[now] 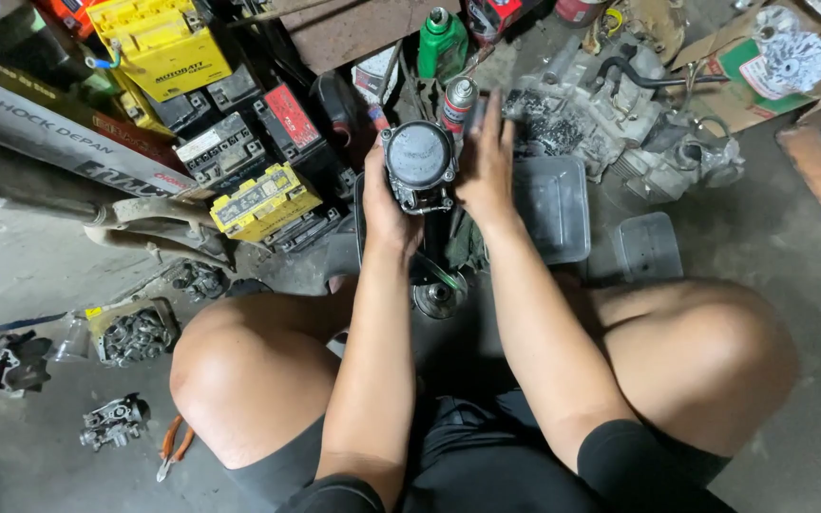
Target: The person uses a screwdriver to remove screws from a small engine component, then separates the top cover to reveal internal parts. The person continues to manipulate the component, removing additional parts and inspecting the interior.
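Observation:
I hold a dark round-topped metal carburetor part [419, 163] up between both hands, above the floor in front of my knees. My left hand [382, 204] grips its left side and underside. My right hand [486, 161] presses flat against its right side, fingers pointing up. Below the part, on the floor between my legs, lies a round metal piece [439, 296] with a green ring.
Several yellow and black batteries [239, 142] stack at the upper left. A grey plastic tray [551, 204] and a smaller one [648, 245] lie right of my hands, beside an engine block [620, 114]. A green bottle [441, 43], spray can [458, 100], orange-handled pliers [173, 446] and metal parts [114, 421] lie around.

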